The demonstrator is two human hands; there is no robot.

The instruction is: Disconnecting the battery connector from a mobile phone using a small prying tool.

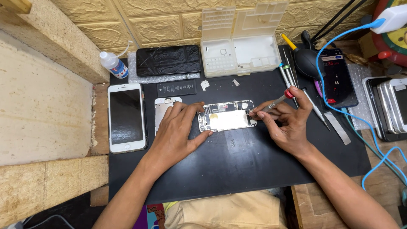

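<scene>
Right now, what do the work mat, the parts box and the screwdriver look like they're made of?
Mat: matte black, likely rubber or silicone; no glare.
Parts box: translucent whitish plastic; compartments show through the lid.
Screwdriver in the right hand: shiny, probably metal shaft with a red collar, material unclear.

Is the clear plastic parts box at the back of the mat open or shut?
Open. The parts box has its lid tipped back against the wall, and its white compartments are exposed.
</scene>
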